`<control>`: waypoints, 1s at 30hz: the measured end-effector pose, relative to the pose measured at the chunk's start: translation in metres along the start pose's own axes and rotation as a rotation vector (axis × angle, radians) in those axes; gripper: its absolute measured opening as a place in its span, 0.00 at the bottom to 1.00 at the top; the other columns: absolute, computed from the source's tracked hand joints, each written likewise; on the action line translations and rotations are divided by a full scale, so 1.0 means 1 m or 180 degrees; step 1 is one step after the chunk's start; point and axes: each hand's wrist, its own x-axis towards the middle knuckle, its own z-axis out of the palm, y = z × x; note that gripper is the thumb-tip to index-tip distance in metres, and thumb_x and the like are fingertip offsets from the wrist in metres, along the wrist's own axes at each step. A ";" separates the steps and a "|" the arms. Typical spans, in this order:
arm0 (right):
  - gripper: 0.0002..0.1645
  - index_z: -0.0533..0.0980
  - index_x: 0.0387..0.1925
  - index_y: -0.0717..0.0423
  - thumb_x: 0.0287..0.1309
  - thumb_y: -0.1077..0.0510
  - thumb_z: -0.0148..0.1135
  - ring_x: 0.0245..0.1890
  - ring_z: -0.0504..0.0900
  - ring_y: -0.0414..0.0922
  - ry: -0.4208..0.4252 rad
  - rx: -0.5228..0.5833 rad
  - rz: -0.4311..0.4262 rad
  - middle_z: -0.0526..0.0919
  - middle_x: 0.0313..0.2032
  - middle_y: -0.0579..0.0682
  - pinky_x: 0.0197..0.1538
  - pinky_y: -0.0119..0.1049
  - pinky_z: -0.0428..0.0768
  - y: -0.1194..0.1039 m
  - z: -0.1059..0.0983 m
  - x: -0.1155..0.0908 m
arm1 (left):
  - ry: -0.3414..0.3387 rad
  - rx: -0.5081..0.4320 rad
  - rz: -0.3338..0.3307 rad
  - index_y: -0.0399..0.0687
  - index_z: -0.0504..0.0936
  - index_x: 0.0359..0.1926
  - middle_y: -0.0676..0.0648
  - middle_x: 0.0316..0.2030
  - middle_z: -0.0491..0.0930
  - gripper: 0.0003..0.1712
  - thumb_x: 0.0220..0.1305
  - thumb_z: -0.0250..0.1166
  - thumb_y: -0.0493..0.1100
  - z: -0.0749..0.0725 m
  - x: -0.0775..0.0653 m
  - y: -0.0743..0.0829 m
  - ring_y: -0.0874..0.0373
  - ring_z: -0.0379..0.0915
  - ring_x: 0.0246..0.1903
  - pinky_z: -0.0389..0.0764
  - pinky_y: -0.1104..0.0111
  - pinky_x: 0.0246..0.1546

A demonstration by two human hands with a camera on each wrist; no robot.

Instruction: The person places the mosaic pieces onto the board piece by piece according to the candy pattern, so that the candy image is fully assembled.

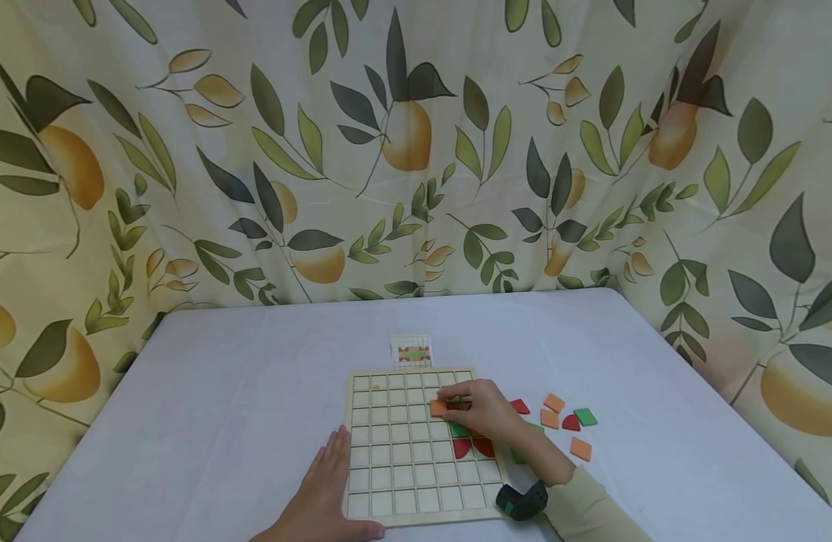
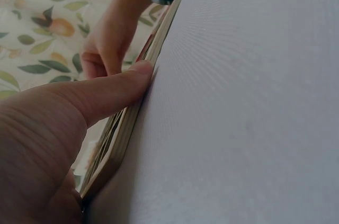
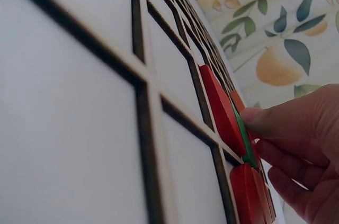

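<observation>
A wooden grid board (image 1: 402, 477) lies flat on the table. My right hand (image 1: 490, 412) is over its upper right part and pinches an orange square tile (image 1: 438, 407) at one of the cells. Just below the fingers, a green tile (image 1: 459, 429) and two red curved tiles (image 1: 461, 449) sit in cells, partly covered by the hand. In the right wrist view, the thumb (image 3: 257, 119) is right at the orange tile's (image 3: 237, 100) edge. Along the board's left side rests my left hand (image 1: 324, 489), fingers extended, its thumb (image 2: 139, 70) against the front edge.
Loose orange, red and green tiles (image 1: 581, 449) lie to the right of the board. A small pattern card (image 1: 412, 351) with a printed grid lies behind it. The white table (image 1: 219, 376) backs onto a leaf-and-fruit curtain (image 1: 416, 211). A dark band (image 1: 522, 500) circles the right wrist.
</observation>
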 end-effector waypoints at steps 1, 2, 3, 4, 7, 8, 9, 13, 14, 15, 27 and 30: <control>0.18 0.80 0.44 0.62 0.49 0.62 0.68 0.43 0.81 0.47 -0.0006 0.0008 0.0017 0.83 0.42 0.51 0.41 0.35 0.79 0.000 0.000 0.000 | 0.0003 0.0003 -0.0005 0.24 0.40 0.67 0.30 0.68 0.39 0.75 0.36 0.66 0.74 0.000 0.000 0.000 0.40 0.32 0.67 0.19 0.85 0.53; 0.18 0.80 0.44 0.62 0.49 0.62 0.68 0.43 0.80 0.46 -0.0019 0.0020 0.0042 0.82 0.42 0.51 0.42 0.35 0.79 0.000 0.000 0.000 | 0.0003 0.0008 -0.0011 0.24 0.40 0.67 0.30 0.68 0.39 0.75 0.36 0.66 0.74 0.000 0.000 0.000 0.40 0.32 0.67 0.19 0.85 0.53; 0.17 0.80 0.44 0.62 0.49 0.62 0.68 0.44 0.80 0.46 -0.0024 0.0031 0.0056 0.82 0.43 0.51 0.42 0.35 0.79 -0.001 0.001 0.000 | 0.0005 0.0002 -0.0012 0.25 0.41 0.67 0.30 0.68 0.39 0.75 0.36 0.66 0.74 0.000 0.000 0.000 0.41 0.32 0.67 0.19 0.85 0.53; 0.17 0.81 0.44 0.62 0.49 0.62 0.68 0.44 0.80 0.46 -0.0025 0.0035 0.0075 0.82 0.43 0.51 0.42 0.35 0.78 -0.001 0.001 0.001 | 0.0010 0.0005 -0.0006 0.24 0.41 0.67 0.30 0.68 0.39 0.75 0.36 0.66 0.74 0.000 0.000 0.000 0.41 0.32 0.67 0.19 0.85 0.53; 0.16 0.81 0.43 0.62 0.49 0.62 0.68 0.44 0.80 0.47 -0.0024 0.0036 0.0088 0.82 0.43 0.52 0.43 0.36 0.78 -0.001 0.002 0.001 | 0.0026 0.0008 0.0006 0.25 0.41 0.67 0.30 0.68 0.40 0.76 0.35 0.66 0.74 0.001 0.000 -0.001 0.41 0.32 0.67 0.19 0.85 0.53; 0.16 0.81 0.43 0.62 0.49 0.62 0.68 0.44 0.80 0.47 -0.0025 0.0042 0.0097 0.82 0.43 0.52 0.43 0.36 0.78 -0.001 0.002 0.001 | 0.0027 0.0010 0.0011 0.25 0.41 0.67 0.30 0.68 0.40 0.76 0.36 0.66 0.74 0.001 0.000 -0.001 0.41 0.32 0.67 0.19 0.85 0.53; 0.16 0.81 0.43 0.62 0.49 0.63 0.68 0.44 0.80 0.48 -0.0024 0.0049 0.0104 0.82 0.43 0.52 0.43 0.36 0.78 -0.002 0.002 0.002 | 0.0032 0.0017 0.0019 0.24 0.41 0.67 0.30 0.68 0.40 0.76 0.36 0.66 0.75 0.001 0.001 -0.002 0.41 0.32 0.67 0.19 0.85 0.53; 0.15 0.81 0.42 0.61 0.49 0.64 0.67 0.44 0.80 0.47 -0.0025 0.0046 0.0177 0.82 0.42 0.52 0.43 0.37 0.78 -0.003 0.002 0.001 | 0.0036 0.0027 0.0031 0.24 0.41 0.67 0.30 0.68 0.40 0.76 0.36 0.66 0.74 0.002 0.001 -0.002 0.40 0.33 0.67 0.19 0.85 0.53; 0.15 0.81 0.42 0.61 0.49 0.65 0.67 0.44 0.80 0.47 -0.0027 0.0048 0.0199 0.82 0.42 0.52 0.43 0.36 0.78 -0.004 0.001 0.001 | 0.0035 0.0027 0.0029 0.24 0.41 0.67 0.30 0.68 0.40 0.76 0.36 0.66 0.75 0.002 0.001 -0.002 0.40 0.33 0.67 0.19 0.85 0.53; 0.15 0.81 0.43 0.61 0.49 0.65 0.67 0.44 0.80 0.47 -0.0028 0.0044 0.0213 0.82 0.42 0.51 0.43 0.37 0.78 -0.004 0.001 0.001 | 0.0035 0.0024 0.0026 0.24 0.41 0.67 0.30 0.68 0.40 0.76 0.36 0.66 0.75 0.002 0.001 -0.002 0.40 0.33 0.67 0.19 0.85 0.53; 0.15 0.81 0.42 0.61 0.49 0.65 0.68 0.45 0.79 0.47 -0.0053 0.0094 0.0239 0.82 0.42 0.51 0.44 0.36 0.78 -0.006 0.001 0.001 | -0.0054 -0.0135 -0.0179 0.28 0.38 0.68 0.33 0.69 0.37 0.77 0.34 0.67 0.74 0.000 0.002 0.001 0.43 0.30 0.68 0.27 0.70 0.62; 0.15 0.81 0.42 0.61 0.48 0.65 0.68 0.45 0.79 0.47 -0.0050 0.0117 0.0241 0.82 0.42 0.51 0.44 0.36 0.78 -0.006 0.001 0.002 | -0.0052 -0.0146 -0.0168 0.27 0.39 0.68 0.33 0.69 0.37 0.77 0.34 0.67 0.74 0.000 0.002 0.001 0.43 0.30 0.68 0.21 0.83 0.55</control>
